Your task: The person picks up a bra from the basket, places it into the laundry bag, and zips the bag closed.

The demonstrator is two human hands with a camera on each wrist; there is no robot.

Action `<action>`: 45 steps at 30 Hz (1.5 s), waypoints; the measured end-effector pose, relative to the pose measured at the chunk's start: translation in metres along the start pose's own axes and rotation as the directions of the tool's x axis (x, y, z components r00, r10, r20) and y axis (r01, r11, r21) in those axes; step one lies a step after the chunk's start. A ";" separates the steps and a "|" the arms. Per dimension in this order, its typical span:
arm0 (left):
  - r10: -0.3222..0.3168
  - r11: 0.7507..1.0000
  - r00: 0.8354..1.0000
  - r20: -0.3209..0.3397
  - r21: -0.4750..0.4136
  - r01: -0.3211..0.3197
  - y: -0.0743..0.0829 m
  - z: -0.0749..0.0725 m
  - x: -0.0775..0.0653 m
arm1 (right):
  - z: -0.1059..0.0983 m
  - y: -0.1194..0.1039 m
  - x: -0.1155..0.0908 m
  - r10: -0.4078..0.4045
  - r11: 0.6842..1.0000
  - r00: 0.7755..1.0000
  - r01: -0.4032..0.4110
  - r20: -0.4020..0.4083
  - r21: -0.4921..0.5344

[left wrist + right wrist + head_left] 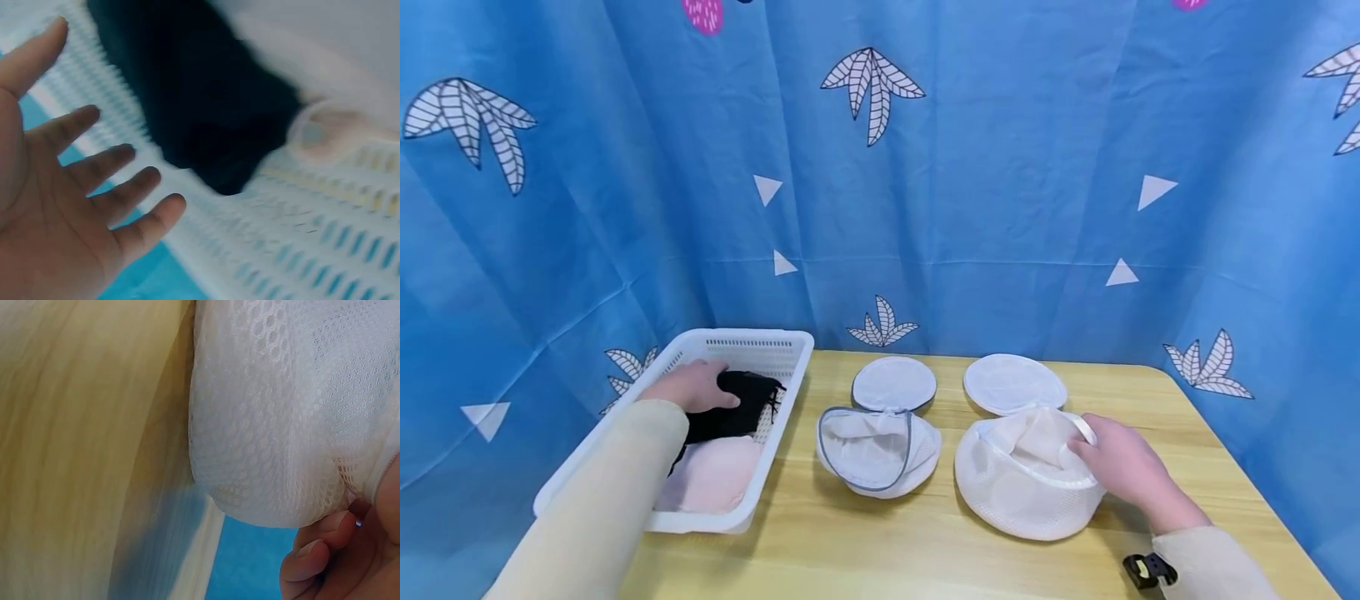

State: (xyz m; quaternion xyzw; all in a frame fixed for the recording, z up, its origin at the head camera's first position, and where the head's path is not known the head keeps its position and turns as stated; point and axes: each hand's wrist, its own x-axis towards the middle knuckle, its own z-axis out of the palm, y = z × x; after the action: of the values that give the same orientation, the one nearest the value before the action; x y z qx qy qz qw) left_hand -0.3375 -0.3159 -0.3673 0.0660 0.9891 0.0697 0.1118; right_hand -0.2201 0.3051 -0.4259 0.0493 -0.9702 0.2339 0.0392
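Note:
Over the white plastic basket [664, 522], my left hand [694, 387] reaches down beside a black garment [747, 398]. In the left wrist view the left hand [69, 206] has its fingers spread and fairly straight, apart from the black garment [194, 94]. A pale pink garment [715, 475] lies nearer in the basket. On the right, my right hand [1123, 467] grips the rim of a white mesh laundry bag [1030, 504], whose round lid [1015, 384] is folded back. The right wrist view shows curled fingers [312, 559] at the edge of the mesh bag [250, 437].
Between basket and right bag stands a smaller mesh laundry bag [917, 467] with grey trim, its lid [894, 383] also laid back. All rest on a wooden table [865, 558]. A blue curtain [1000, 167] hangs behind and along both sides.

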 end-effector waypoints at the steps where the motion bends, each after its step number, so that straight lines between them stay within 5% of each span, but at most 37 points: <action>1: -0.001 1.000 1.000 0.013 -0.004 0.001 -0.005 0.005 0.000 | 0.002 -0.001 0.001 -0.001 1.000 1.000 0.001 0.002 0.002; 6: -0.029 0.999 0.996 0.087 -0.033 0.032 -0.017 0.024 -0.001 | 0.007 -0.002 0.004 -0.012 1.000 1.000 0.012 0.005 -0.005; 12: -0.025 0.998 0.991 0.129 -0.047 0.032 -0.010 0.030 0.004 | 0.006 0.000 0.003 -0.009 1.000 1.000 0.009 -0.005 -0.004; 20: 0.016 0.998 0.997 0.071 0.057 -0.020 0.000 0.028 0.016 | 0.003 0.001 0.004 -0.011 1.000 1.000 0.012 -0.015 0.005; 26: 0.133 0.979 0.990 -0.050 0.163 -0.123 0.012 0.026 0.022 | 0.004 0.000 0.003 -0.013 1.000 0.999 0.013 -0.032 0.000; 32: 0.210 0.965 0.945 -0.249 0.205 -0.161 0.022 0.007 0.020 | 0.003 -0.003 0.005 0.036 0.999 0.999 -0.035 -0.011 0.039; 37: 0.154 0.982 0.918 -0.365 0.155 -0.104 0.051 -0.018 0.005 | 0.004 -0.007 0.006 0.037 0.998 0.998 -0.035 -0.044 0.052; 41: 0.169 0.984 0.869 -0.465 0.124 -0.125 0.086 -0.033 -0.009 | 0.005 -0.010 0.006 0.017 0.999 0.998 -0.013 -0.065 0.051; 45: 0.260 0.966 0.812 -0.522 0.147 -0.214 0.126 -0.040 -0.022 | 0.006 -0.013 0.006 -0.007 0.999 0.994 0.012 -0.105 0.048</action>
State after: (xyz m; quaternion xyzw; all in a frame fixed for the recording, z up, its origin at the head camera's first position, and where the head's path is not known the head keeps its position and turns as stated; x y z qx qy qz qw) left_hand -0.3111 -0.1999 -0.3050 0.1710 0.9666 0.0583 -0.1818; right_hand -0.2250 0.2905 -0.4253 0.0426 -0.9607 0.2593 0.0899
